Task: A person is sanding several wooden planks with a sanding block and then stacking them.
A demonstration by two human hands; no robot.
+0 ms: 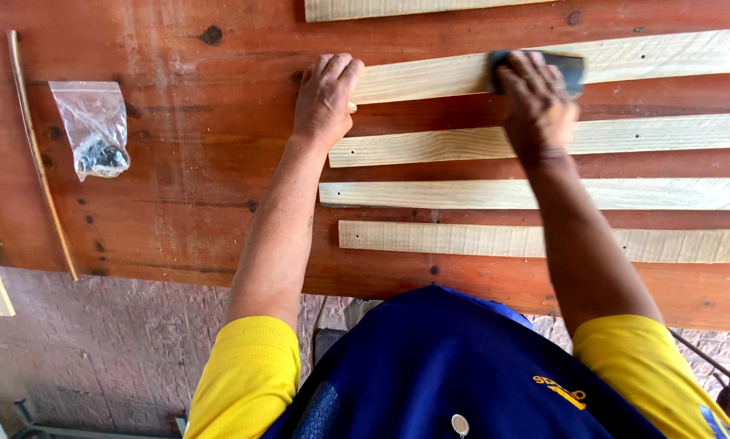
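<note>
A long pale wooden slat lies across a reddish-brown wooden board. My left hand presses flat on the slat's left end, fingers together. My right hand is closed on a dark sanding block that rests on the same slat, farther right. Three more pale slats lie parallel below it: one under my wrists, a second and a third nearest my body.
A clear plastic bag with small dark pieces lies at the board's left. A thin stick runs down the left side. Another pale slat sits at the top edge. Brick paving shows below the board.
</note>
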